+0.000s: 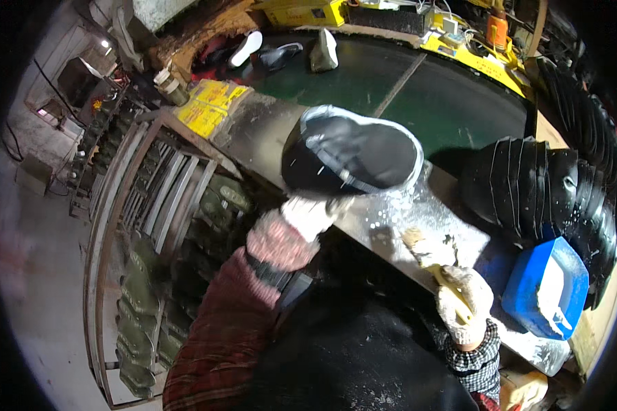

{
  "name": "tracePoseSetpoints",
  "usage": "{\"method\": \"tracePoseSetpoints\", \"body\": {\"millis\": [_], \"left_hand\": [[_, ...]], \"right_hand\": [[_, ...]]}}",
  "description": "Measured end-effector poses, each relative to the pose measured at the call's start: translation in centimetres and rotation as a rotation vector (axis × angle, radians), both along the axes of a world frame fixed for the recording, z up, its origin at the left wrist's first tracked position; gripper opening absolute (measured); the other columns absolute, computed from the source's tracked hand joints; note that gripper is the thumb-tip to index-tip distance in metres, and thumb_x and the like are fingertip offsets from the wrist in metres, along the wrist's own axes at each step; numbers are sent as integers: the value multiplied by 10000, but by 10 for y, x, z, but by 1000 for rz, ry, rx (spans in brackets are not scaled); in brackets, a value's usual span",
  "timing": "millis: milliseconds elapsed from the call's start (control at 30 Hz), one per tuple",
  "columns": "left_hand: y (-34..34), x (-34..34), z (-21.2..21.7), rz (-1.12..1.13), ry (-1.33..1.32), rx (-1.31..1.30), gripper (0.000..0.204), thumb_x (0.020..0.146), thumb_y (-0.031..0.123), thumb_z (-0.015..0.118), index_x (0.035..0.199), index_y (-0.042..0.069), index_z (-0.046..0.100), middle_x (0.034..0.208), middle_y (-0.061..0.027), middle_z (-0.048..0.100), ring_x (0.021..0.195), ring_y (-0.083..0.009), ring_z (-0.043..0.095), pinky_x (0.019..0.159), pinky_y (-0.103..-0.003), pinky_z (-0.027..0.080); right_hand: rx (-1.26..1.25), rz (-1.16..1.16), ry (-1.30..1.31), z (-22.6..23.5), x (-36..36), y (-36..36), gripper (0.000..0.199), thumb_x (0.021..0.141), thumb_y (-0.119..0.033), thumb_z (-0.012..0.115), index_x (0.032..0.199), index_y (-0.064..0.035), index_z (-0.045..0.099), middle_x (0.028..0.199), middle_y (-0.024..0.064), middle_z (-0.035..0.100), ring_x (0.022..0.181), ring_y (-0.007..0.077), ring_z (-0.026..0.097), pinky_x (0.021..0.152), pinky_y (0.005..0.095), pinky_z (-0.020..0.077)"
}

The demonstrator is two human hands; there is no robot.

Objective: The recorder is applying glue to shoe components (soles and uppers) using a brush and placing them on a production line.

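My left hand (310, 216), in a white glove, grips a black shoe (363, 154) from below and holds it up over the bench edge. A white wet-looking band runs round the shoe's rim, and its sole side faces up. My left fingers are partly hidden beneath it. My right hand (465, 305), also gloved in white, is closed round the yellowish handle of a brush (425, 252). The brush's bristles are over the white-smeared bench top (397, 222), to the right of the shoe and apart from it.
A blue tub (521, 291) holding white paste stands right of my right hand. Behind it lean stacked black curved pieces (541, 185). Ahead runs a dark green belt (288, 85) carrying a pale shoe (323, 51) and others. A metal rack (127, 178) with olive shoes stands left.
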State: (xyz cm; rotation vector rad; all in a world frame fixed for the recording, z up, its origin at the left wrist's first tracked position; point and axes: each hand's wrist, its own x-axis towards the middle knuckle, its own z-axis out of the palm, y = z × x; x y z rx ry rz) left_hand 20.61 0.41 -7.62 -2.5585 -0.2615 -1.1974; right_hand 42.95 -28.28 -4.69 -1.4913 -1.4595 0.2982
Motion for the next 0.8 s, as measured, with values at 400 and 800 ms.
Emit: {"method": "tracePoseSetpoints", "body": {"millis": [400, 800], "left_hand": [[35, -1, 53, -598, -805, -2040, 462, 960, 76, 537, 1382, -6, 366, 1079, -207, 642, 895, -270, 669, 745, -399, 588], [-144, -353, 86, 1415, -920, -813, 719, 828, 419, 693, 1386, 32, 459, 1371, -200, 495, 1234, -342, 514, 1042, -389, 402]], "right_hand": [[-136, -34, 234, -7, 1, 1, 289, 874, -159, 685, 1042, 62, 606, 953, 150, 661, 854, 249, 657, 797, 326, 521], [-247, 164, 156, 23, -75, 34, 195, 912, -102, 614, 1031, 51, 621, 954, 95, 632, 878, 162, 582, 827, 282, 456]]}}
